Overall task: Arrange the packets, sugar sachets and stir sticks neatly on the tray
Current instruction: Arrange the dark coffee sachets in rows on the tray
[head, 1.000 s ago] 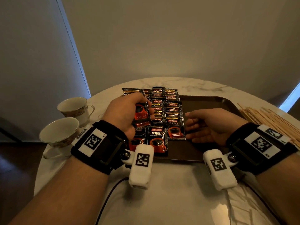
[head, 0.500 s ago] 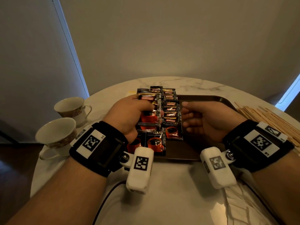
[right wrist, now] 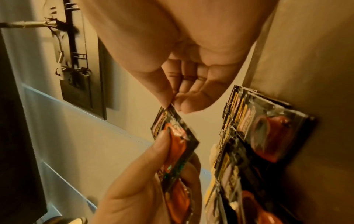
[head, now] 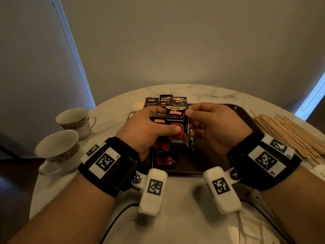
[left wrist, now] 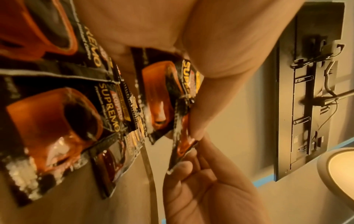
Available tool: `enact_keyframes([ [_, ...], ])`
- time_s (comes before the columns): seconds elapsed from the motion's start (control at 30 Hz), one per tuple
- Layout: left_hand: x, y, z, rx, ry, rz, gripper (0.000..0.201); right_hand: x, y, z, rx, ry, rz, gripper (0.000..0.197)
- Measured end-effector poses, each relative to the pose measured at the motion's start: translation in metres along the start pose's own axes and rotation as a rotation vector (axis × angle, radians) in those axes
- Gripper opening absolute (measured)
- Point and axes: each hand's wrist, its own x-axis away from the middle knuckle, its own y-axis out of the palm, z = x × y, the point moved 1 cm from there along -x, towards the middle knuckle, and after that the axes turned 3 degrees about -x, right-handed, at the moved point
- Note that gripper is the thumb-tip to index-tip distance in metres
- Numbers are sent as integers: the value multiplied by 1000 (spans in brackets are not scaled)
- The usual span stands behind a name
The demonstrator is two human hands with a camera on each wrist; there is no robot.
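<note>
A black and red Kopiko coffee packet (head: 177, 128) is held upright above the dark brown tray (head: 242, 117). My left hand (head: 149, 127) grips a small stack of these packets, its thumb pressed on the front one. My right hand (head: 209, 124) pinches the front packet's top right corner between thumb and forefinger (right wrist: 172, 104). Rows of coffee packets (head: 164, 101) lie overlapped on the tray's left part, partly hidden behind my hands. More of them show in the left wrist view (left wrist: 63, 118). Wooden stir sticks (head: 288, 134) lie in a heap on the table, right of the tray.
Two teacups (head: 58, 152) (head: 74, 120) stand on the marble table (head: 175, 199) at the left. Something pale yellow (head: 138, 105) lies by the tray's far left corner. A cable (head: 114, 219) runs off the table's near edge. A wall rises behind the table.
My left hand has lifted the stack of packets off the tray and toward me. The right hand rose from the tray and took hold of the front packet's top corner.
</note>
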Motion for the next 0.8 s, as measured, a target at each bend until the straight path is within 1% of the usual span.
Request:
enact_keyframes([
  [0.07,-2,-2,1,28,-8,41,54,-2,-3,0,8,-12,48,5],
  [0.1,-5,-6,1,49,-2,77,48,-3,-6,-1,-2,7,72,5],
  [0.13,-7,-9,2,81,5,114,37,-5,-10,-1,-4,39,93,5],
  [0.2,-12,-16,4,193,-17,192,20,-7,-17,-1,27,128,118,6],
  [0.27,-14,-22,5,296,-64,253,19,-9,-23,2,38,237,141,7],
  [0.37,-14,-25,5,330,-68,311,16,-12,-27,8,58,355,155,11],
  [0.53,-15,-26,6,305,-56,336,18,-13,-26,13,100,406,156,13],
  [0.7,-13,-25,8,300,-47,292,21,-14,-23,20,100,424,127,7],
  [0.8,-13,-25,8,284,-35,284,22,-15,-23,21,97,415,112,9],
])
